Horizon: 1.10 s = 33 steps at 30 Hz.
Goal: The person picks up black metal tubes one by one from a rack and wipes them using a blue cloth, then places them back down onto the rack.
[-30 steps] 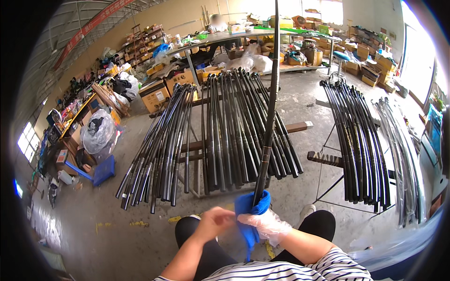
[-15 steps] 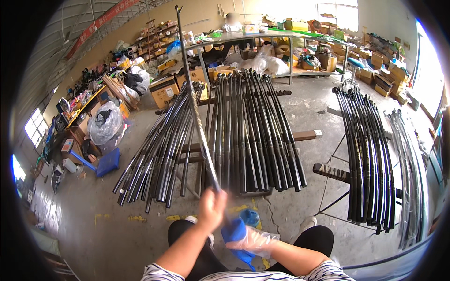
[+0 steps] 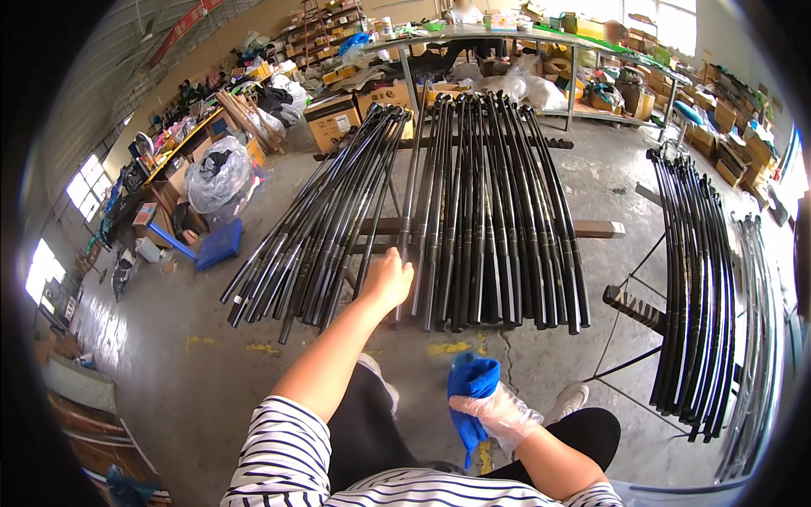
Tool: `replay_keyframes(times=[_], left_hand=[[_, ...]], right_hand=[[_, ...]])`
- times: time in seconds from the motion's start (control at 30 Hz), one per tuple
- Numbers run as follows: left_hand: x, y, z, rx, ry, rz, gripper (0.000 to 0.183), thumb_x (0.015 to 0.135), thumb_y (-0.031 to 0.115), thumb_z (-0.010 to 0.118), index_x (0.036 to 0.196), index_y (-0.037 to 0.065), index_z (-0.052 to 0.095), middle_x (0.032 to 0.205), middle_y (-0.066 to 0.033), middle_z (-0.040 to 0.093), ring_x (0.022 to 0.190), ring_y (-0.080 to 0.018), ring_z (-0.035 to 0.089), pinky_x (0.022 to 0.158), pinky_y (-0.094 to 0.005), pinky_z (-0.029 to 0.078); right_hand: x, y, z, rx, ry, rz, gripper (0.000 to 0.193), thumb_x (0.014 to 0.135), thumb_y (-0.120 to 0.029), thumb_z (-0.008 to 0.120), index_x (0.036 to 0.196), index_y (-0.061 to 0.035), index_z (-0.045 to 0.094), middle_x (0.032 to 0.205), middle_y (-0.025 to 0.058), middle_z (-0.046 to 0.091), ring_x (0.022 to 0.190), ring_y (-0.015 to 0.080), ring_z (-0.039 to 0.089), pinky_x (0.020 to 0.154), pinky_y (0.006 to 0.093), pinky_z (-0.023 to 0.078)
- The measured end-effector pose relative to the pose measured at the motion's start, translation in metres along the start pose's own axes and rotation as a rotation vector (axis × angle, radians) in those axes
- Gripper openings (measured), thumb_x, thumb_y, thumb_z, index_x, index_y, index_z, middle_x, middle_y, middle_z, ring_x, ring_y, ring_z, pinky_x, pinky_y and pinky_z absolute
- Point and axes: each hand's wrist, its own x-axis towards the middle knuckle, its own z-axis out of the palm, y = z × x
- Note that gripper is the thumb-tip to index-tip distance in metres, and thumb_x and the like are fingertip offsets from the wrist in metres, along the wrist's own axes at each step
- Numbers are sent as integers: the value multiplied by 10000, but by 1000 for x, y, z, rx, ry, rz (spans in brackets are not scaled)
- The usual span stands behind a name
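Your left hand [image 3: 386, 283], bare, curls at the near end of a glossy black tapered pole [image 3: 409, 194], which lies along the left edge of the middle row of poles [image 3: 486, 228]. The hand hides part of the pole, so you cannot tell whether your fingers close round it. Your right hand [image 3: 500, 416], in a clear plastic glove, holds a bunched blue cloth [image 3: 475, 378] between thumb and fingers; one end of the cloth hangs down above the concrete floor [image 3: 224, 406], between your knees.

The middle row rests across a brown crossbar [image 3: 598, 229], its thicker ends toward you. To its left, a looser bundle of poles [image 3: 317, 228] fans out toward you. To your right, well apart, a third bundle [image 3: 688, 287] lies over a tape-striped bar [image 3: 635, 309], with poles in clear wrapping [image 3: 750, 338] beside it.

Farther left, a blue long-handled dustpan [image 3: 220, 243] lies near a clear plastic bag [image 3: 218, 179]. Beyond the poles, a cardboard box [image 3: 332, 122] sits near a long worktable [image 3: 407, 40], behind which a person [image 3: 465, 15] is partly visible.
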Motion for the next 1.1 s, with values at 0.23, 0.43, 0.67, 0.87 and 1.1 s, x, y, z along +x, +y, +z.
replay_keyframes(times=[0.23,0.43,0.67,0.87,1.1], left_hand=[[16,-17,22,29,-43,-11,314,868,240,503,920,-69,484,811,-293,596,812,-420,592,737,-465,478],[19,-26,28,-54,-14,75,338,920,267,414,934,-61,499,828,-293,596,821,-428,583,755,-489,457],[18,-46,18,69,-120,98,422,925,332,398,1091,-19,566,961,-252,604,942,-383,577,845,-431,455],[2,-62,-36,272,77,-9,340,836,335,578,976,28,623,944,-194,609,873,-323,601,756,-418,484],[-4,-195,-99,632,60,-477,375,767,301,680,1011,24,612,1103,-178,570,1019,-290,573,844,-381,484]], right_hand=[[11,15,-8,48,-38,-28,229,752,-116,688,939,-61,568,835,3,572,762,118,533,676,285,457],[14,14,-5,74,-4,2,283,748,-116,692,985,-63,547,860,11,573,772,125,537,687,286,462],[12,11,-6,104,4,55,425,692,-140,752,1053,-74,536,925,0,555,847,134,528,763,293,454],[8,6,-7,157,51,46,514,667,-147,777,1095,-83,501,959,2,528,873,139,510,774,292,445],[4,1,-2,155,116,109,499,683,-106,747,1117,-74,501,980,26,549,892,161,528,804,309,454]])
